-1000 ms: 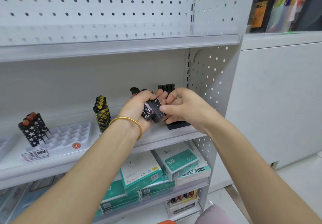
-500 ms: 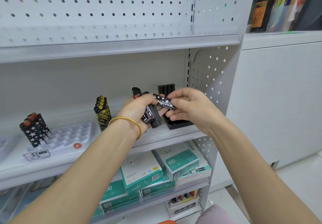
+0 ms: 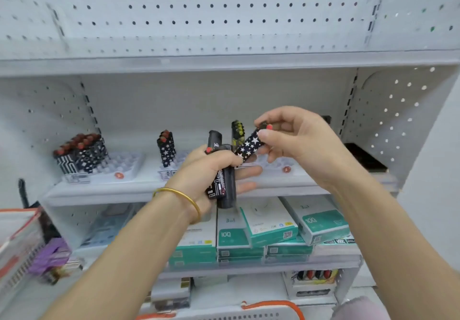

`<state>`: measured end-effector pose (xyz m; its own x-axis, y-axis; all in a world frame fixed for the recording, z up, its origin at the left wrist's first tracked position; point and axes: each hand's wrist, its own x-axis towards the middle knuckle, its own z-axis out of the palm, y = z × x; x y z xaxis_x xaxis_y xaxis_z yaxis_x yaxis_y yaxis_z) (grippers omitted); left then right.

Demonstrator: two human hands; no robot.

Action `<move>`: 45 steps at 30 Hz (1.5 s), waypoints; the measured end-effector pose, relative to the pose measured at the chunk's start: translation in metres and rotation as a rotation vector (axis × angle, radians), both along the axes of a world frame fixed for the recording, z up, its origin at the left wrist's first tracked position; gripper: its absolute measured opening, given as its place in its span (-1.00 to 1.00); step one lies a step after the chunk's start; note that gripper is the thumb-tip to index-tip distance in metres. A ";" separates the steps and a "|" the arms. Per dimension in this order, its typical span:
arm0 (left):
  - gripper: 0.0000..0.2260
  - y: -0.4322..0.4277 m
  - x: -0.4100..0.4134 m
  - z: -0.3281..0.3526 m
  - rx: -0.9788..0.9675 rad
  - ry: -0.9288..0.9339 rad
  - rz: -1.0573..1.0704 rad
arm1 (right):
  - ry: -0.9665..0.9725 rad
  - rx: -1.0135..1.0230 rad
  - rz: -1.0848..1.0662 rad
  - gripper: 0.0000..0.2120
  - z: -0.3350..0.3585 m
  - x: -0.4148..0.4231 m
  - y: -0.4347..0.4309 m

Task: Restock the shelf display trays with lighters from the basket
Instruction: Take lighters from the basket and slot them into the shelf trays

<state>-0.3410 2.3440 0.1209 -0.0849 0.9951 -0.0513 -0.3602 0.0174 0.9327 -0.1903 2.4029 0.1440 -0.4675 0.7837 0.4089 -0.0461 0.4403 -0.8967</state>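
My left hand grips a bundle of black lighters in front of the middle shelf. My right hand pinches one black lighter with white stars by its red-topped end, tilted above the bundle. On the shelf stand white display trays: a left tray with black-and-white patterned lighters, a middle tray holding star lighters, and a right tray with black-and-yellow lighters behind my hands. The white basket's orange-trimmed rim shows at the bottom edge.
A black tray sits at the shelf's far right. Green-and-white boxes fill the shelf below. More lighters in a box stand on the lowest shelf. Packaged goods crowd the left edge.
The view has swung left, showing more trays. My right hand has pulled the star lighter free of the bundle and lifted it up and to the right.
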 end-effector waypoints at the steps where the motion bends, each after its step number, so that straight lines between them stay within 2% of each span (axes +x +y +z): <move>1: -0.90 -0.010 -0.010 -0.001 -0.009 0.019 0.025 | 0.001 -0.003 0.012 -0.85 0.000 -0.011 -0.004; 5: -0.89 -0.038 -0.053 -0.009 -0.044 0.114 0.176 | -0.041 -0.005 0.038 -0.81 -0.003 -0.059 -0.011; 10: -0.91 -0.056 -0.098 -0.017 -0.066 0.032 0.240 | -0.204 0.086 -0.020 -0.73 -0.008 -0.114 0.001; 13: -0.92 -0.061 -0.110 -0.018 -0.046 -0.040 0.241 | -0.272 0.147 -0.042 -0.75 -0.011 -0.136 0.009; 19: -0.86 -0.061 -0.119 -0.024 -0.018 -0.099 0.260 | -0.351 0.290 -0.068 -0.78 -0.016 -0.153 0.015; 26: -0.86 -0.059 -0.119 -0.024 -0.016 -0.051 0.249 | -0.421 0.496 -0.112 -0.77 -0.019 -0.164 0.018; 33: -0.86 -0.062 -0.111 -0.020 0.019 -0.016 0.230 | -0.558 0.596 -0.120 -0.78 -0.019 -0.168 0.018; 36: -0.85 -0.063 -0.109 -0.020 0.030 -0.003 0.226 | -0.567 0.577 -0.178 -0.72 -0.019 -0.165 0.012; 38: -0.83 -0.063 -0.108 -0.020 0.031 0.007 0.220 | -0.460 0.501 -0.184 -0.73 -0.015 -0.157 0.003; 41: -0.81 -0.061 -0.103 -0.018 0.037 0.040 0.203 | -0.349 0.210 0.041 -0.84 -0.009 -0.145 -0.016; 45: -0.85 -0.057 -0.095 -0.017 0.065 0.057 0.163 | -0.406 0.125 0.236 -0.87 -0.009 -0.136 -0.025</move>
<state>-0.4362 2.2872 0.1043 -0.2461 0.9690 0.0221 -0.3000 -0.0978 0.9489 -0.3267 2.3781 0.1353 -0.7675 0.5939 0.2411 0.1848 0.5652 -0.8040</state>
